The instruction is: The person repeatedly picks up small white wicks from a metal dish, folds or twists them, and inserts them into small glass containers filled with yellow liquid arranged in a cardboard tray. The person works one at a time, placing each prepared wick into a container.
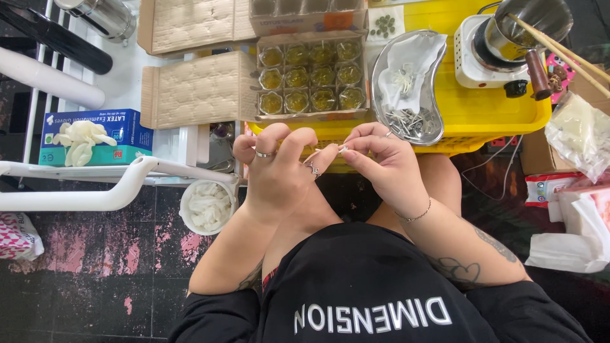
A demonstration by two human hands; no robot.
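1. Head view shows both hands raised over the lap: the left hand and the right hand pinch the two ends of a thin pale wick between their fingertips, fingers closed on it.
2. Progress, as a judgement — the cardboard box holds twelve small glass jars already filled with yellow-green wax, so pouring looks done; whether they carry wicks is too small to tell.
3. More wicks lie in the kidney-shaped steel tray, so a good share seems left.
4. A yellow tray serves as the surface, carrying a small white hot plate with a metal pot.
5. The floor is dark with worn pink patches — a glove box sits on a white rack at left.
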